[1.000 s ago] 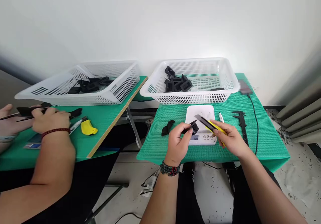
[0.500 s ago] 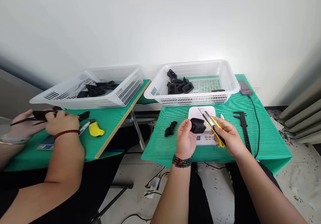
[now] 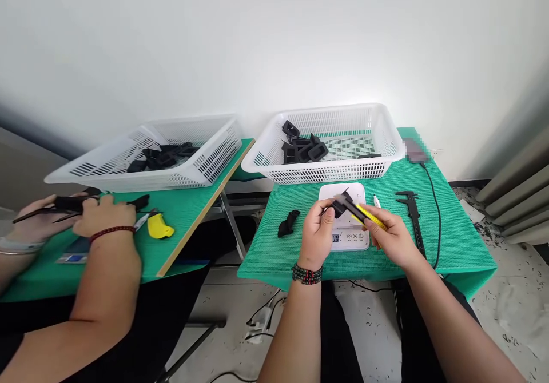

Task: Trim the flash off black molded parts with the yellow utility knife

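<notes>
My left hand (image 3: 318, 227) is closed round a small black moulded part (image 3: 342, 206), held above the white digital scale (image 3: 354, 241). In my right hand (image 3: 389, 233) is a yellow and black utility knife (image 3: 372, 216). Its blade end lies against or just over the black part; motion blur hides the exact contact. A thin dark sliver stands up from the part near the blade. On the green cloth left of the scale lies another black piece (image 3: 289, 223). A white marker (image 3: 376, 200) rests just beyond my right hand.
Behind the scale stands a white basket (image 3: 330, 172) with several black parts. Black calipers (image 3: 414, 214) and a cable (image 3: 440, 217) lie at right. At left, a co-worker's hands (image 3: 103, 218) hold a black part near a second basket (image 3: 189, 182) and a yellow object (image 3: 159, 226).
The knife has swung from pointing up beside the black part to lying across it. The part has turned in my left hand, and a thin sliver now shows on it.
</notes>
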`<action>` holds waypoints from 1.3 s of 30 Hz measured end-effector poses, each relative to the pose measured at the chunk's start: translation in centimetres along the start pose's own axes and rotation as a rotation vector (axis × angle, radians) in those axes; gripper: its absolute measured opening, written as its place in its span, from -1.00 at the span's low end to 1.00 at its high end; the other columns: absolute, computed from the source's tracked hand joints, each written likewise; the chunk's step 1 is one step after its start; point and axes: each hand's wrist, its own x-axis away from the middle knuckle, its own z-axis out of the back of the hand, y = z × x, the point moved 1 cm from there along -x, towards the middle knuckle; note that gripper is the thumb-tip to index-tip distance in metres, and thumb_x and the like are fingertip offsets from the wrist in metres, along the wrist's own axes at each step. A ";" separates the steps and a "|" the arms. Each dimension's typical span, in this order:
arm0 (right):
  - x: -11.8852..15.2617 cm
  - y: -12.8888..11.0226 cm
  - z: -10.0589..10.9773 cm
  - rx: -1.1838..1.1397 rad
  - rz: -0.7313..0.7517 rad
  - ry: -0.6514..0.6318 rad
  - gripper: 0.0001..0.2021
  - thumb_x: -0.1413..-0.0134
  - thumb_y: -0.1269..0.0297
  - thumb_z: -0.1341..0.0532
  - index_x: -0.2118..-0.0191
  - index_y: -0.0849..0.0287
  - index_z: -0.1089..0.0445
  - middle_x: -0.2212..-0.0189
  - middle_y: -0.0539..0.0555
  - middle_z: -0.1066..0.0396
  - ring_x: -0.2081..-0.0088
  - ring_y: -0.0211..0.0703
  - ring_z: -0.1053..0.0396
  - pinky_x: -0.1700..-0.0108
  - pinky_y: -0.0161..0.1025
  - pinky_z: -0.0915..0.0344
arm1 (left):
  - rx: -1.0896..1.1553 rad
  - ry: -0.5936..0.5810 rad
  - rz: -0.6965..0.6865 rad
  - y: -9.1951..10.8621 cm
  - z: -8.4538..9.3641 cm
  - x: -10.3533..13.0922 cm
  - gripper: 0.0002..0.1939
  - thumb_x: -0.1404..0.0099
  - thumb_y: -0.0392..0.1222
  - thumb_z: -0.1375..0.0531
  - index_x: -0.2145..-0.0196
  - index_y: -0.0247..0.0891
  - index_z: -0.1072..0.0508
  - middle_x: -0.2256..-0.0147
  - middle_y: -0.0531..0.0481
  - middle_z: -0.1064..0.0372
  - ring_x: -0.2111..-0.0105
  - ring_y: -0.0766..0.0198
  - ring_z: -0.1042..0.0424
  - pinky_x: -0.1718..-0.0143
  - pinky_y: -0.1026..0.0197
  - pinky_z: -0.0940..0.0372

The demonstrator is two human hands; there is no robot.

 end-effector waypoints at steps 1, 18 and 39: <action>-0.2 0.1 0.4 0.050 0.006 0.061 -0.56 -0.16 0.06 -0.30 -0.11 0.08 -0.56 0.31 0.11 -0.54 0.48 -0.19 -0.36 0.52 -0.27 -0.30 | 0.013 -0.020 -0.009 0.0 0.1 0.1 -0.51 -0.38 0.26 -0.20 0.08 -0.23 -0.53 0.11 -0.18 -0.55 0.06 0.05 -0.53 -0.02 0.00 -0.42; -0.2 -0.3 -2.6 -0.594 -0.168 0.162 -0.43 0.11 -0.03 -0.49 0.04 0.09 -0.33 0.51 -0.14 -0.37 0.67 -0.35 -0.23 0.63 -0.35 -0.22 | 0.269 -0.357 0.128 1.0 -2.7 1.9 -0.53 -0.32 0.12 -0.32 -0.05 -0.21 -0.44 0.18 -0.11 -0.50 0.26 0.16 -0.51 0.18 0.09 -0.47; 0.0 -0.5 0.2 0.227 0.153 0.077 -0.67 -0.31 0.02 -0.20 0.05 0.10 -0.59 0.33 0.10 -0.55 0.34 -0.05 -0.45 0.34 -0.20 -0.36 | -0.298 -0.147 -0.178 0.9 0.6 1.0 -0.63 -0.53 0.07 0.00 0.13 -0.18 -0.49 0.24 -0.12 -0.44 0.19 0.08 -0.41 0.12 0.07 -0.31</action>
